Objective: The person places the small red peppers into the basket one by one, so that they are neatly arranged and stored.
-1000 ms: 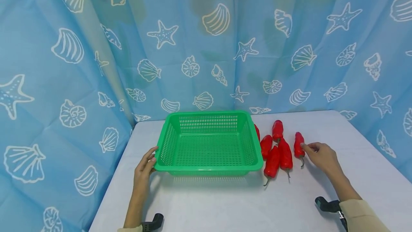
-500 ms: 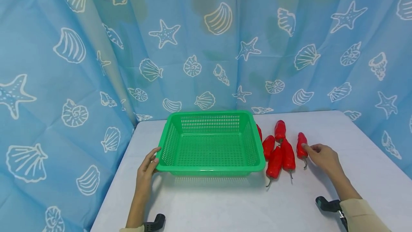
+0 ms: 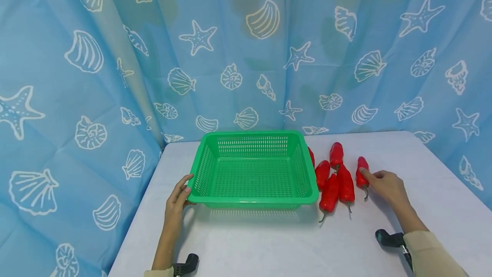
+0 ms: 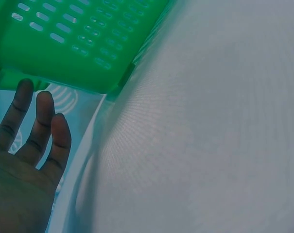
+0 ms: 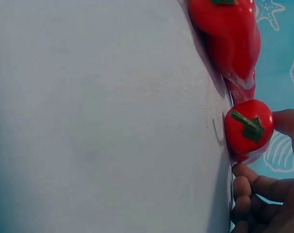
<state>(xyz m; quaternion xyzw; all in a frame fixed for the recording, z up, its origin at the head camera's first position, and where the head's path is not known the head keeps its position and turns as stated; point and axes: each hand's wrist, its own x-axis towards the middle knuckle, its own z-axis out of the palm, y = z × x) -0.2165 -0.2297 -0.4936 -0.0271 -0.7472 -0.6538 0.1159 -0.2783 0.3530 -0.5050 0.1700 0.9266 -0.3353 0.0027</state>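
At the near left corner of a green plastic basket (image 3: 253,202), my left hand (image 3: 176,206) touches the rim, its fingers (image 4: 40,121) fairly straight. The thumb is outside the left wrist view. On the table's right side my right hand (image 3: 386,187) pinches a red pepper (image 3: 362,173) with thumb and forefinger. In the right wrist view this pepper (image 5: 249,128) shows its green stem end, low by the tabletop. Whether it is lifted, I cannot tell. Between basket and right hand lie several more red peppers (image 3: 329,195).
A white cloth covers the table (image 3: 265,243). Behind it and along the left hangs a blue curtain (image 3: 230,50) with seashell and starfish prints. One pepper (image 3: 311,156) is partly hidden behind the basket's right rim.
The whole head view has shifted slightly right. My right thumb and forefinger have moved a little further over the outermost pepper. My left hand stays at the basket's corner.
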